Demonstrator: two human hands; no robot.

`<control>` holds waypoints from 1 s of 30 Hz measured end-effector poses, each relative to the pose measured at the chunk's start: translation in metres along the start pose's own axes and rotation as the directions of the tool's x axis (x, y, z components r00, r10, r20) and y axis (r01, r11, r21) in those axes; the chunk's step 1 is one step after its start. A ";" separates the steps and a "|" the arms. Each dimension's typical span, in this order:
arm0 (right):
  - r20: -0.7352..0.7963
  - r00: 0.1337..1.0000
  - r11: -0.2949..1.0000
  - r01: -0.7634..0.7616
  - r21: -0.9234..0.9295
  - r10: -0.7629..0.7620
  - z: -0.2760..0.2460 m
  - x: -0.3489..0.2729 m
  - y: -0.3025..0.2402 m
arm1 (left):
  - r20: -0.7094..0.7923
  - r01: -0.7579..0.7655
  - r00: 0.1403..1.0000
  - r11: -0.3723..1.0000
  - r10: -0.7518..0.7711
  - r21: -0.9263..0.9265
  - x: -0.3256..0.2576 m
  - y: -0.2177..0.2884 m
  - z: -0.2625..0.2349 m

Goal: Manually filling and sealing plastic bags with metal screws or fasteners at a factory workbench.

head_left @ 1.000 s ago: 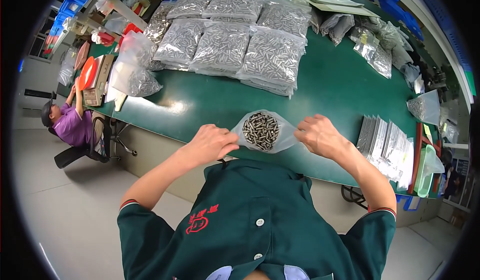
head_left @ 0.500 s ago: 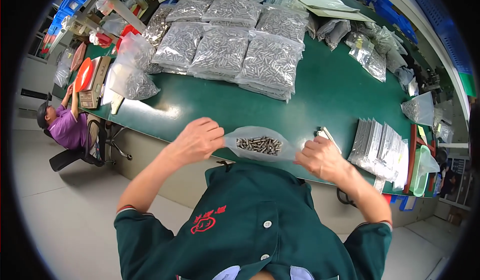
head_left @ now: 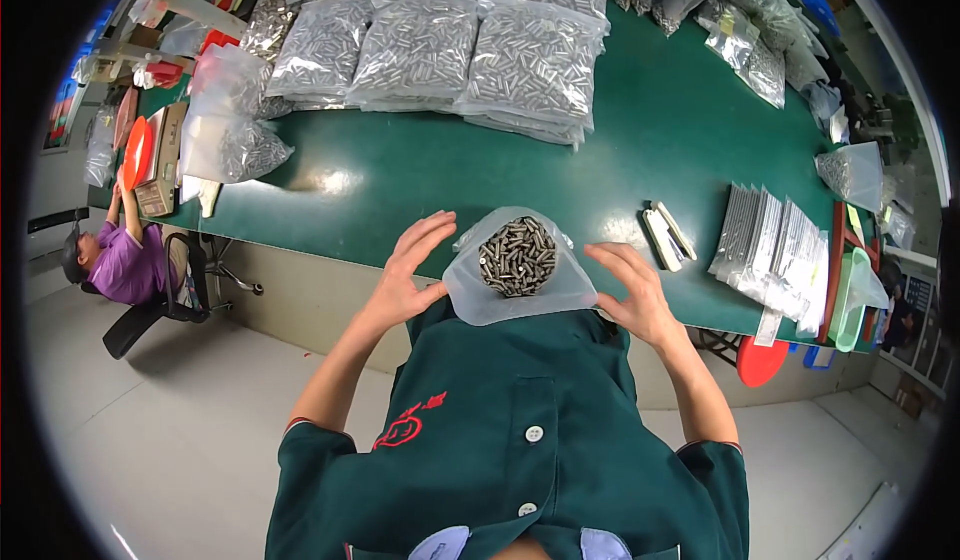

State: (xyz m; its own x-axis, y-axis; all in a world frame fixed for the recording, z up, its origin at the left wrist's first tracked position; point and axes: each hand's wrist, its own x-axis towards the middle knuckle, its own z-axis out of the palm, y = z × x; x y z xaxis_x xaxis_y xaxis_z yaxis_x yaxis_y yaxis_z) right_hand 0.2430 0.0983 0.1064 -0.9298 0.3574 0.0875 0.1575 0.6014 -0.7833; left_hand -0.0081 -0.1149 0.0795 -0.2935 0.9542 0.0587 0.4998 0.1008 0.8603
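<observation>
I note the clear bag of small metal pins (head_left: 518, 265) at the near edge of the green table (head_left: 640, 130), against my chest, its lower rim overhanging the table edge. My left hand (head_left: 408, 272) stands just beside the bag's left side with fingers spread wide and straight; I cannot tell whether the palm touches the plastic. My right hand (head_left: 632, 288) stands just off the right side, fingers likewise spread and holding nothing.

Beyond the bag the table surface is bare across its middle, which leaves free room ahead of both hands. At the far side lies a row of large filled pin bags (head_left: 430, 35), well apart. To the far left a loose clear bag (head_left: 225, 125) sits near the table's left end. To the right, near the right hand, lies a small flat tool (head_left: 667, 233), then a stack of flat sealed packets (head_left: 775, 255), and a green tray (head_left: 850, 295) at the right edge. A seated person in purple (head_left: 115, 265) is below the left end, apart from my hands.
</observation>
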 end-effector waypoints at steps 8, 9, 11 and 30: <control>-0.114 0.987 0.990 0.125 0.065 -0.117 0.021 0.010 0.004 | -0.032 -0.101 0.994 0.995 0.102 0.015 0.006 0.000 0.017; -0.138 0.984 0.988 0.127 0.083 -0.114 0.022 0.011 0.003 | -0.066 -0.116 0.991 0.993 0.117 0.024 0.006 0.001 0.020; -0.151 0.980 0.987 0.144 0.064 -0.133 0.025 0.012 0.003 | -0.096 -0.130 0.987 0.991 0.132 0.032 0.005 0.004 0.024; -0.291 0.943 0.983 0.180 0.043 -0.160 0.038 0.012 0.005 | -0.200 -0.204 0.957 0.978 0.210 0.049 0.005 0.005 0.031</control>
State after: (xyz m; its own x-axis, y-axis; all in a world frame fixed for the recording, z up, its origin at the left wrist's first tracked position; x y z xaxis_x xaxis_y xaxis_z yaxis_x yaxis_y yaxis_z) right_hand 0.2195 0.0782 0.0801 -0.8052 0.4494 0.3869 -0.0265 0.6245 -0.7805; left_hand 0.0183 -0.1010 0.0679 -0.3395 0.8778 0.3380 0.5886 -0.0820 0.8042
